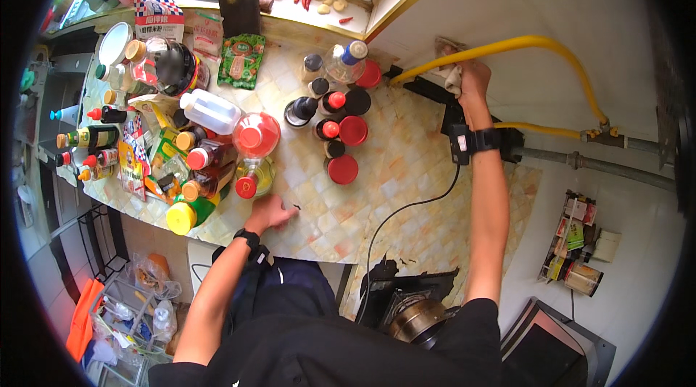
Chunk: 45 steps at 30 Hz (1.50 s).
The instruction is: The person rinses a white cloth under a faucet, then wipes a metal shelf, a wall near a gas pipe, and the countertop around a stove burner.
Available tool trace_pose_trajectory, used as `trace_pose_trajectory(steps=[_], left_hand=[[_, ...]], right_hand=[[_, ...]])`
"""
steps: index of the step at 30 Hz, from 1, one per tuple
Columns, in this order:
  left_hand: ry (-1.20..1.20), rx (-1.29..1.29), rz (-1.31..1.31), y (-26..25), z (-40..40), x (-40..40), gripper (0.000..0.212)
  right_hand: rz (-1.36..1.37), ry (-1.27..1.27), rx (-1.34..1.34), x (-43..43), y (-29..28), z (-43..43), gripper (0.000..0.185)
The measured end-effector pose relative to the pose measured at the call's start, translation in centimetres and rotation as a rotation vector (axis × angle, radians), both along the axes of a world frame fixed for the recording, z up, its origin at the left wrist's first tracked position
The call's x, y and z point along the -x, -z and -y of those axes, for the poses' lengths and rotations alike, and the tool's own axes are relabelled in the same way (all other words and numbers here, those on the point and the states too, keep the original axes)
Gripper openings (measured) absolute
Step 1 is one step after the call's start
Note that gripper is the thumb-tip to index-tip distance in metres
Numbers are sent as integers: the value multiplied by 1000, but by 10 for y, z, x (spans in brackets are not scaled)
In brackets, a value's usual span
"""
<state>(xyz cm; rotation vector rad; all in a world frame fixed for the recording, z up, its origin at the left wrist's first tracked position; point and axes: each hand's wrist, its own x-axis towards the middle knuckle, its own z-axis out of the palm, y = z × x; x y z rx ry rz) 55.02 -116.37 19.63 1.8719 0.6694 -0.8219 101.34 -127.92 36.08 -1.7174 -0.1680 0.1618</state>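
My right hand (474,80) is shut on a pale cloth (453,81), pressed to the white wall beside the yellow gas hose (516,43). Resting on the tiled-pattern countertop (326,224) near its front edge, my left hand (271,213) holds nothing, thumb apart from the curled fingers. Just beyond it lies a red-capped bottle (246,186). Jars with red lids (353,130) and dark-capped bottles (300,111) stand grouped in the middle of the counter. Many sauce bottles and food packets crowd its left side, among them a yellow-capped bottle (182,217).
A metal pot (416,319) sits on the stove at the near right. A black cable (405,203) crosses the counter. On the windowsill lie a cleaver (239,12), chillies (304,0) and garlic cloves (324,7). Metal pipes (614,167) and a spice rack (570,237) are on the right wall.
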Motion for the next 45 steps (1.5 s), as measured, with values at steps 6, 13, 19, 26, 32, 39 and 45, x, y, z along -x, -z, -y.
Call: trace_pose_trajectory(steps=[6,13,19,26,32,39,45], left_hand=[[-1,9,-47,7,-2,0,53],[-10,24,-63,7,0,-4,52],[-15,17,-56,6,0,-5,52],[3,26,-81,2,2,-5,51],[15,18,-62,1,1,-5,51],[-34,29,-89,4,2,-2,50],[12,-3,-43,12,2,-1,49]], right_hand=[[-140,-14,-9,2,-2,4,23],[112,-8,68,-12,3,7,26],[533,2,435,-9,-2,4,30],[670,-42,383,-11,-7,16,33],[828,-175,628,-15,-20,20,29],[826,-123,690,0,-33,6,31],[764,186,466,-17,-40,34,43]])
